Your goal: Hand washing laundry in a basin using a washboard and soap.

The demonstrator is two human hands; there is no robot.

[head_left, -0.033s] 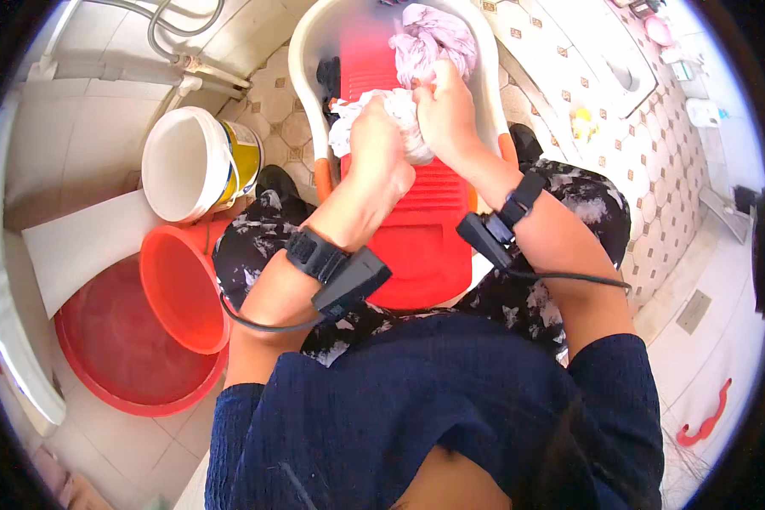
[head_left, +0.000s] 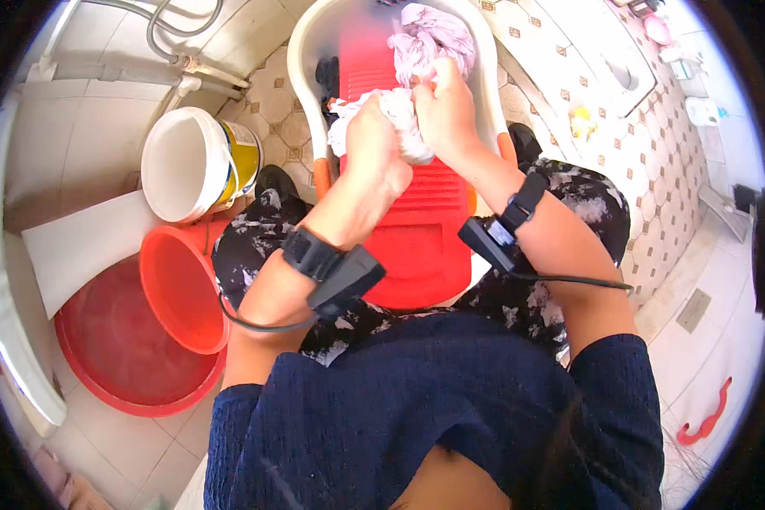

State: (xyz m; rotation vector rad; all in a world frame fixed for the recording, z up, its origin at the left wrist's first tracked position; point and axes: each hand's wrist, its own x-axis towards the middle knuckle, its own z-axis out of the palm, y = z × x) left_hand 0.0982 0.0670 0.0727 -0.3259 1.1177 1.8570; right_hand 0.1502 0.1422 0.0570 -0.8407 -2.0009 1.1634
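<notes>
A bunched white cloth (head_left: 406,126) lies over the ridges of a red washboard (head_left: 416,259), which slopes into a white tub (head_left: 301,61). My left hand (head_left: 372,140) is closed round the left part of the cloth, its fingertips hidden. Beside it my right hand (head_left: 446,110) is curled closed at the cloth's right edge, knuckles up; its fingers are partly hidden. Just beyond the right hand sits a crumpled pale lilac cloth (head_left: 438,36) in the tub. Some dark cloth (head_left: 327,81) shows along the tub's left inner wall.
At the left, a white and yellow bucket (head_left: 178,161) lies tilted, near an orange-red basin (head_left: 178,289) resting on a wide red basin (head_left: 136,410). Pipes (head_left: 204,66) run along the left wall. A yellow thing (head_left: 582,123) lies on the tiled floor at the right.
My left wrist has shifted very slightly to the left, and my right wrist a touch toward me. Both hands stay at the white cloth.
</notes>
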